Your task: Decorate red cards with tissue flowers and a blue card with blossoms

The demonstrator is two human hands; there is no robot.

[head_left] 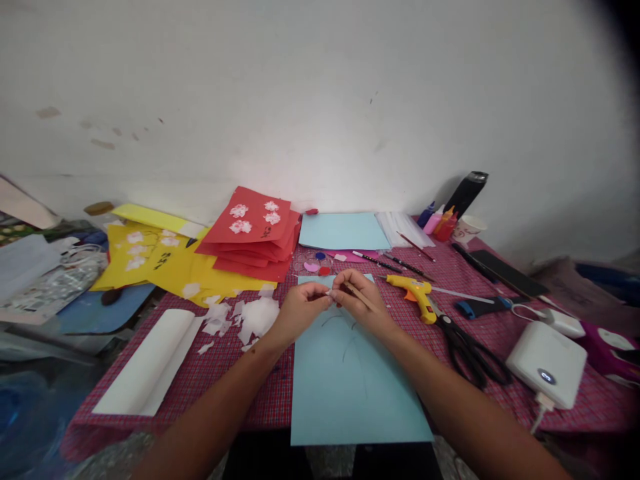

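Over the upper part of a light blue paper sheet (360, 400), my two hands meet at the fingertips. My left hand (301, 308) is closed in a pinch on a small white paper piece (330, 292), mostly hidden by the fingers. Fingers of my right hand (364, 308) pinch at the same piece while the hand also grips a thin wooden stick (357, 293). Dark drawn lines (350, 343) show on the blue sheet below. Left of my left hand lie loose white paper pieces (257, 319).
Folded white paper (150, 363) lies at left. Red sheets (253, 230) and yellow sheets (150, 260) with paper flowers stand behind. A yellow glue gun (420, 297), black scissors (467, 350) and a white power bank (547, 363) lie at right. Paint dishes (313, 265) sit beyond my hands.
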